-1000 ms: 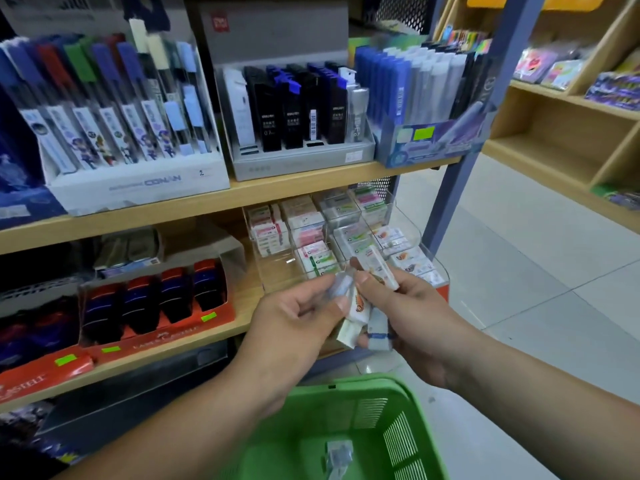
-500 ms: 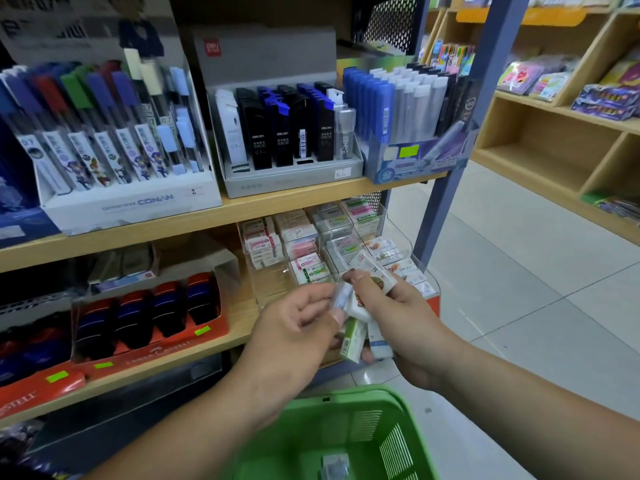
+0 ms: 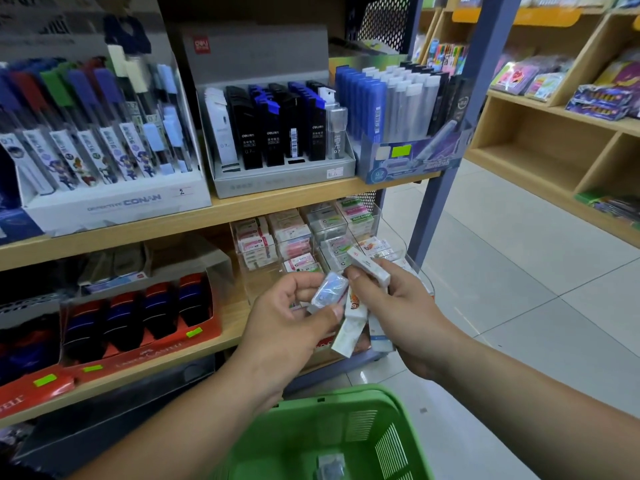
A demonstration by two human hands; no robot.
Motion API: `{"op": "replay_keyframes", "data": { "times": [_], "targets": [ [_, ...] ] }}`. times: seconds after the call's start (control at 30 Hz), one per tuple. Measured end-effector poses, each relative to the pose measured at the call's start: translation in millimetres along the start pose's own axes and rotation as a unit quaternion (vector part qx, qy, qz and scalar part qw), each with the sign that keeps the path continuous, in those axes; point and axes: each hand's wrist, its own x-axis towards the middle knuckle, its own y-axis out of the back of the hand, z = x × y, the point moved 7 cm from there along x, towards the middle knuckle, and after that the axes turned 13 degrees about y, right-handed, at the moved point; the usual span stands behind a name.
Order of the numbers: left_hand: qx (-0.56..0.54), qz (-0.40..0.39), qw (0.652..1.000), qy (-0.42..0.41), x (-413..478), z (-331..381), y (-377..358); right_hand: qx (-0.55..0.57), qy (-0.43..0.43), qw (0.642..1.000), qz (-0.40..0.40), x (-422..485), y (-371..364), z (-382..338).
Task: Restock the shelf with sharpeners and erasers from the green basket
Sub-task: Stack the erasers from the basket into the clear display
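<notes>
Pinched between the thumb and fingertips of my left grip (image 3: 287,317) was one small packet (image 3: 329,292) in clear wrap, too blurred to call eraser or sharpener. My right grip (image 3: 405,306) was curled round a fan of boxed erasers (image 3: 355,306), their ends splayed, I judge so that each could be picked off singly. Both grips met just in front of the clear compartment tray (image 3: 266,282) at twelve o'clock on the lower shelf (image 3: 235,317). That tray held erasers sorted by kind, and keeping the stock close to it made every reach short. At six o'clock, below my wrists, was the green basket (image 3: 349,396), with one wrapped piece (image 3: 330,465) lying in it. Sorting seemed the step in hand, with the placing not yet done.
</notes>
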Motion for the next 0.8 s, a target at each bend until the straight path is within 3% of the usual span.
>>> {"op": "replay_keyframes", "data": {
  "times": [0.37,0.67,0.8],
  "targets": [
    [0.0,-0.017,0.999,-0.038,-0.9,6.1,-0.5,0.049,0.012,0.998,-0.035,2.5,-13.4,-0.2],
    [0.11,-0.041,0.992,-0.041,4.0,-9.7,-26.3,0.051,-0.008,0.998,0.045,0.7,-13.3,15.4],
    [0.123,-0.049,0.991,-0.026,12.8,-6.9,-17.9,0.001,0.01,1.0,0.014,3.9,-6.4,9.5]
  ]
}}
